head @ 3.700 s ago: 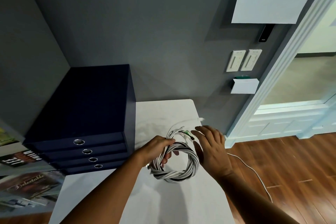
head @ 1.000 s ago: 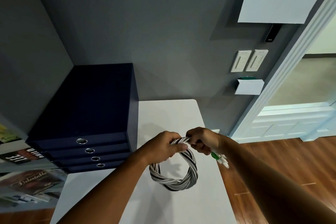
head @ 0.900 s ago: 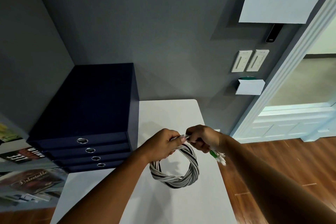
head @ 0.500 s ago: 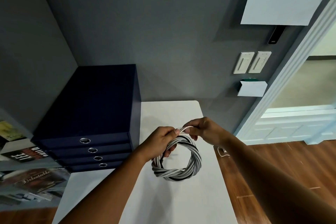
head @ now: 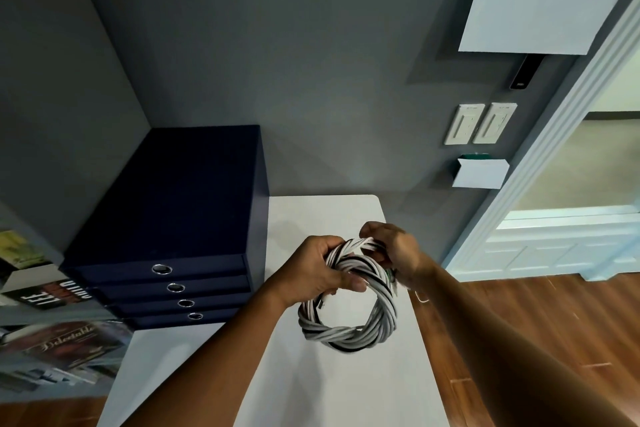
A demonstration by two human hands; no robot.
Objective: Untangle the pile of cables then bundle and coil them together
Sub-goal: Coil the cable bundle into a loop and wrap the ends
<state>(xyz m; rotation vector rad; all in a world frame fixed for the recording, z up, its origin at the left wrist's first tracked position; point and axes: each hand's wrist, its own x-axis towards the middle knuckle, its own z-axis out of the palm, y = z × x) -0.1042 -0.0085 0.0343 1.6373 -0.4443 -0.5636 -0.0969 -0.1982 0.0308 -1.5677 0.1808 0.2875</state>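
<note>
- The cable coil (head: 349, 336), a twisted ring of grey, white and black strands, is held over the tabletop (head: 311, 385), to the right of the drawer box (head: 180, 204) and nearer the camera than its front. Whether its lower arc touches the tabletop I cannot tell.
- Since half a second ago the coil has kept its ring shape and its place beside the drawer box. The right hand (head: 394, 250), which was then pinching a loose end at the ring's top, has slid down onto its upper right side.
- A green-tipped connector (head: 390, 276) now shows just under that hand. A small loop of white cable (head: 420, 296) shows by the wrist at the tabletop edge farthest from the drawer box.
- The left hand (head: 317, 270) grips the coil's upper left, on the side facing the drawer box. Its fingers are curled tight round the strands, and the thumb lies across the front of the ring.
- The right hand's fingers (head: 372, 229) are bent close together over the top strands, clamped on the bundle.
- Magazines (head: 59, 350) lie to the left of the drawer box and nearer the camera.
- The drawer box is dark blue, with four drawers and round metal pulls, and sits on the tabletop's far left against the grey wall.
- Well to the right of the drawer box, two light switches (head: 479, 123) are on the wall above a white holder (head: 479, 173).
</note>
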